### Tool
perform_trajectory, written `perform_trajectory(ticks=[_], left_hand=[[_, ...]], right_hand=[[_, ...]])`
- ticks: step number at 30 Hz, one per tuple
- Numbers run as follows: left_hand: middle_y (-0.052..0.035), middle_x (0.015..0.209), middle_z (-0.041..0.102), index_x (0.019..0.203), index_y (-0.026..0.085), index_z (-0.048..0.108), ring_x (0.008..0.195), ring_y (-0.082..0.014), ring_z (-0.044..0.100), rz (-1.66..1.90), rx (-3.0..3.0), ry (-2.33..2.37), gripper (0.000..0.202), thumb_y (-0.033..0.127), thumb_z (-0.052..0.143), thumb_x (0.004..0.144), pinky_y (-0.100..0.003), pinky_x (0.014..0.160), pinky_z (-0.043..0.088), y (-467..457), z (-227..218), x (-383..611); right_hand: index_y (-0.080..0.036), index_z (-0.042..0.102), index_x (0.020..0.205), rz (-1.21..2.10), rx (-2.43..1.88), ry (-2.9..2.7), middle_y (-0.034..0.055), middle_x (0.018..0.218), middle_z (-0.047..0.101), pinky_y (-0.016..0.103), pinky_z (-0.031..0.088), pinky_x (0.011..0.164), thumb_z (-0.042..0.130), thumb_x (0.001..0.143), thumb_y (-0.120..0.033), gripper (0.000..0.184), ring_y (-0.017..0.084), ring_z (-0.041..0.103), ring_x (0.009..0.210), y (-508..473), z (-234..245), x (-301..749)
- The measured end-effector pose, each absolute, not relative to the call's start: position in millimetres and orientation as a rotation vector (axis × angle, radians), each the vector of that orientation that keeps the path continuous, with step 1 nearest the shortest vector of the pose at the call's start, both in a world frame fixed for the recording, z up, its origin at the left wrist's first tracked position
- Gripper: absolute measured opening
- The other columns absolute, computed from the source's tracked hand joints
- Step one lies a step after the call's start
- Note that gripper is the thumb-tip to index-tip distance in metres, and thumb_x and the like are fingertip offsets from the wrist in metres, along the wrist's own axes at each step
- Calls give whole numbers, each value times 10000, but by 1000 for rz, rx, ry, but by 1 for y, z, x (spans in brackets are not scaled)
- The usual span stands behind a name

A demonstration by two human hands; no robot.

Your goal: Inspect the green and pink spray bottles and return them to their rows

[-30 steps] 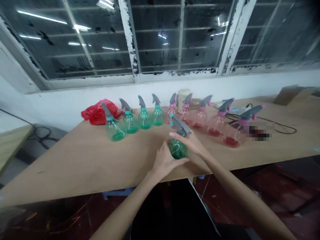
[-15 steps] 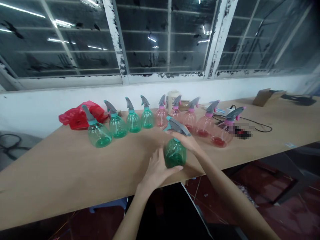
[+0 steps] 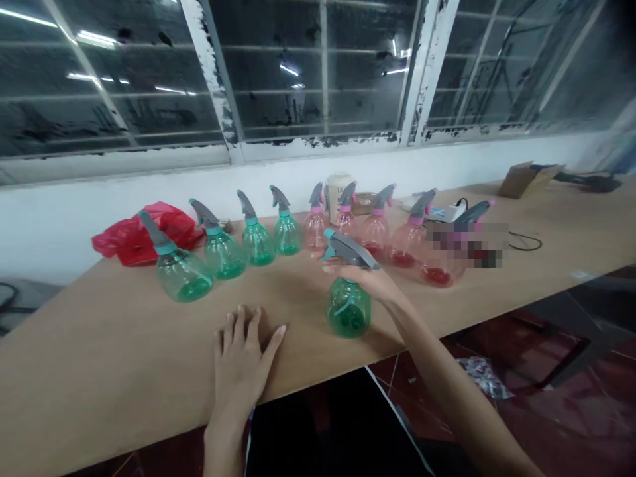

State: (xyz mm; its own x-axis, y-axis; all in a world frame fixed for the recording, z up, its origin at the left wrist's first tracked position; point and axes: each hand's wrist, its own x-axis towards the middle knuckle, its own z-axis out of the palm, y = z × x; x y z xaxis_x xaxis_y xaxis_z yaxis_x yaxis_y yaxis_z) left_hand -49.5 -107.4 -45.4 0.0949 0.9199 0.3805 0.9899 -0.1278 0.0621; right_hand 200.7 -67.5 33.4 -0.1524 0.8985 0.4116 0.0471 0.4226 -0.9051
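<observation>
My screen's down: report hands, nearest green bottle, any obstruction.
Right hand gripping nearest green bottle, upright. Left hand open, off it. Pink bottles beyond; none between hands.

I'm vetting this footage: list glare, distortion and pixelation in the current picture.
Head view: bright streaks glare in the windows; head view: wide-angle distortion seemingly tilts the leftmost green bottle outward; head view: pixelation covers part of the rightmost pink bottle.

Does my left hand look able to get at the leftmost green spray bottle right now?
Likely yes: your left hand is spread open over the table, and nothing appears to stand between it and the leftmost green bottle.
</observation>
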Motion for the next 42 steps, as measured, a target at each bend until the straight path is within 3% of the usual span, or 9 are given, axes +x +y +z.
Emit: perform_trajectory(ticks=[9,14,17,28,34,42], left_hand=[[-209,1425,399,1326,91,479,1335,-367,319,-453,-2164,-1897,663,560,281,902,-550,1040,268,-109,-43,-49],[-164,1368,486,1312,145,503,1311,-375,353,-405,-2224,-1850,607,536,255,920,-574,1020,284,-111,-37,-48],[-174,1372,476,1305,121,507,1308,-383,350,-409,-2213,-1831,616,528,243,925,-563,1011,304,-111,-36,-47],[-238,1426,381,1353,60,445,1339,-400,291,-329,-2194,-1833,641,507,260,932,-585,1031,251,-108,-43,-40],[-186,1413,425,1347,117,462,1334,-373,312,-358,-2246,-1858,598,495,243,938,-583,1026,270,-111,-38,-43],[-188,1426,404,1355,100,447,1340,-354,308,-456,-2203,-1841,608,502,267,934,-571,1044,256,-108,-47,-44]], right_hand=[[-340,595,1144,960,-835,-1489,4,1178,634,367,455,944,683,755,-330,400,195,594,1077,-65,26,199],[-327,628,1064,932,-806,-1556,-11,1067,668,358,441,943,656,780,-321,285,173,612,984,-66,29,199],[-315,642,1011,913,-792,-1569,-14,994,685,369,416,977,649,780,-314,231,181,594,1041,-66,32,199],[-288,641,1049,888,-893,-1543,4,1100,671,408,410,997,654,774,-330,279,220,586,1103,-71,32,199],[-279,653,982,862,-897,-1545,-2,1093,666,409,374,1031,676,767,-355,229,228,554,1148,-72,33,198],[-300,645,1017,848,-982,-1522,-19,1050,678,358,477,921,654,799,-341,221,200,619,1030,-77,35,197]])
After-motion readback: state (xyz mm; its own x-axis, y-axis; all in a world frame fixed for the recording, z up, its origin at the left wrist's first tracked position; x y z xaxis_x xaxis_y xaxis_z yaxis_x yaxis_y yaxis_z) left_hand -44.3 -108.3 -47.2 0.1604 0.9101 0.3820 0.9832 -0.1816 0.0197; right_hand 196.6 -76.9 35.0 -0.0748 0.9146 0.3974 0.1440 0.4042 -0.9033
